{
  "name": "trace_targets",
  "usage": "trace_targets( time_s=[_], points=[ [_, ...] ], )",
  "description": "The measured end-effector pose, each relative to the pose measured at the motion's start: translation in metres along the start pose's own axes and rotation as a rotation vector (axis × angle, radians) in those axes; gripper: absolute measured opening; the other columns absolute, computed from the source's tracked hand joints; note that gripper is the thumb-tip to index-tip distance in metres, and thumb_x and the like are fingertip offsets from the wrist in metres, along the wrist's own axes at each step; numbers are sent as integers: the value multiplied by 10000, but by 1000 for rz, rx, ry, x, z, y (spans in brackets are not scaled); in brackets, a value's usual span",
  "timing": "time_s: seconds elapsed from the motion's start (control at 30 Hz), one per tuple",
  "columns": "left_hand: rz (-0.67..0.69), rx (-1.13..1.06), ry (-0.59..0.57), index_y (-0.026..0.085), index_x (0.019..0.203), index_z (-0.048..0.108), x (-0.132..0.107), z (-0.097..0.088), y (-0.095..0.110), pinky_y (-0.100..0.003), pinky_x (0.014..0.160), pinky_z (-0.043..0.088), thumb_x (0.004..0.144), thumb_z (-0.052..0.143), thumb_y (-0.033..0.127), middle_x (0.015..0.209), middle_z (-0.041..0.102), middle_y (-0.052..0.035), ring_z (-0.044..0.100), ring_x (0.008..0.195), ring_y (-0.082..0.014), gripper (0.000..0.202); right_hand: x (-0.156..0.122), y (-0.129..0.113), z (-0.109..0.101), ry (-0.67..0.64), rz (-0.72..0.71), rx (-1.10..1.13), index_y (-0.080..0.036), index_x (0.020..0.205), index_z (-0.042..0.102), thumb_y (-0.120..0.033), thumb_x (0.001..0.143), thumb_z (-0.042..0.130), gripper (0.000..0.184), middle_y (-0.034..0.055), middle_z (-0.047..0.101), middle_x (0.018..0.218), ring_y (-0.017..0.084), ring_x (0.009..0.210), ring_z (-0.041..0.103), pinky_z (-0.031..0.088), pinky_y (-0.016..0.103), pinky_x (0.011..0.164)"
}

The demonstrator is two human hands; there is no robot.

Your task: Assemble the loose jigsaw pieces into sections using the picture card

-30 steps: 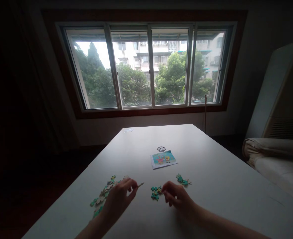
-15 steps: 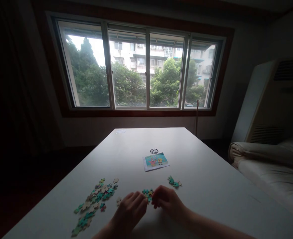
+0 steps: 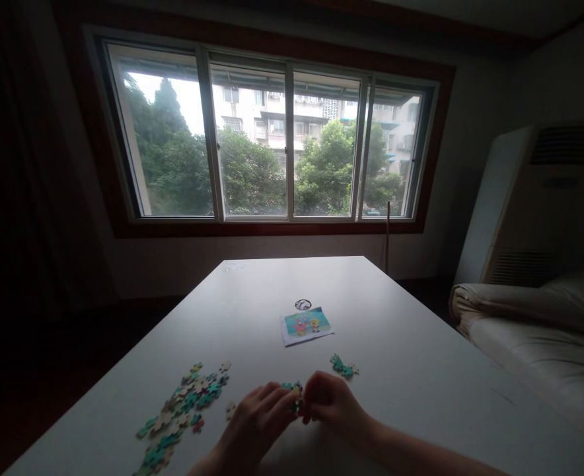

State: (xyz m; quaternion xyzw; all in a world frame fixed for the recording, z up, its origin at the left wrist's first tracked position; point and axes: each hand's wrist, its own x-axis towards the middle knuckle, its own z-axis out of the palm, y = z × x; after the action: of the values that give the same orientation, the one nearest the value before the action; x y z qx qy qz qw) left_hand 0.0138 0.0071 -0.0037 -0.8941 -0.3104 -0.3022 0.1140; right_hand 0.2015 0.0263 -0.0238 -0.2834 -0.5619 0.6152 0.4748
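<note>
From where I stand, both of the person's hands meet over the near part of the white table (image 3: 396,377), right around a small cluster of green jigsaw pieces (image 3: 291,386). The left hand (image 3: 265,416) comes in from the left, its fingers held close together and curled down at the cluster's left and near side. I cannot tell whether they pinch a piece. The right hand (image 3: 334,406) sits just beside it, fingers bent inward with the tips at the cluster's right edge; what they hold, if anything, is hidden from me. Only the cluster's far part shows between them.

Near the left hand lies a single pale piece (image 3: 230,410), and farther left spreads a long, loose heap of pieces (image 3: 187,400), some green, some showing plain backs. A smaller green group (image 3: 342,365) lies beyond the right hand, to the right. Farther off, about midway across, is a colourful picture sheet (image 3: 308,325) with cartoon figures, and just beyond it a dark-rimmed round item (image 3: 302,305). A wide window (image 3: 252,152) lights it all from the far side.
</note>
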Motion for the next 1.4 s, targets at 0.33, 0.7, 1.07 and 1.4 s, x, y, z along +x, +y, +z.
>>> trace_targets(
  time_s=[0.33, 0.7, 1.07, 1.4],
  points=[
    [23, 3, -36, 219, 770, 567, -2, -2, 0, -226, 534, 431, 868, 555, 303, 662, 646, 20, 589, 596, -131, 130, 0, 1, 1, -36, 35, -101, -117, 624, 606, -327, 563, 808, 298, 14, 625, 556, 138, 504, 599, 462, 252, 522],
    [-266, -10, -34, 230, 804, 586, -3, -3, -6, -271, 648, 496, 813, 601, 207, 804, 654, -5, 615, 756, -173, 30, 5, 8, -5, -30, 35, -154, -142, 806, 563, -606, 689, 636, 484, 0, 597, 573, 108, 445, 533, 411, 225, 464],
    [-438, -34, 37, 220, 959, 537, -8, 3, -13, -319, 701, 518, 855, 467, 197, 838, 654, -36, 636, 783, -198, 128, 3, 3, -2, -34, 79, -190, -132, 735, 565, -631, 707, 597, 500, 0, 579, 537, 101, 427, 505, 393, 210, 446],
    [-588, 130, -154, 195, 1032, 574, -27, -1, -59, -391, 945, 420, 815, 439, 123, 1112, 610, -77, 538, 1075, -220, 265, -4, -5, -1, -102, -104, -515, -149, 710, 641, -328, 774, 585, 199, 36, 610, 673, 160, 629, 558, 439, 264, 614]
  ],
)
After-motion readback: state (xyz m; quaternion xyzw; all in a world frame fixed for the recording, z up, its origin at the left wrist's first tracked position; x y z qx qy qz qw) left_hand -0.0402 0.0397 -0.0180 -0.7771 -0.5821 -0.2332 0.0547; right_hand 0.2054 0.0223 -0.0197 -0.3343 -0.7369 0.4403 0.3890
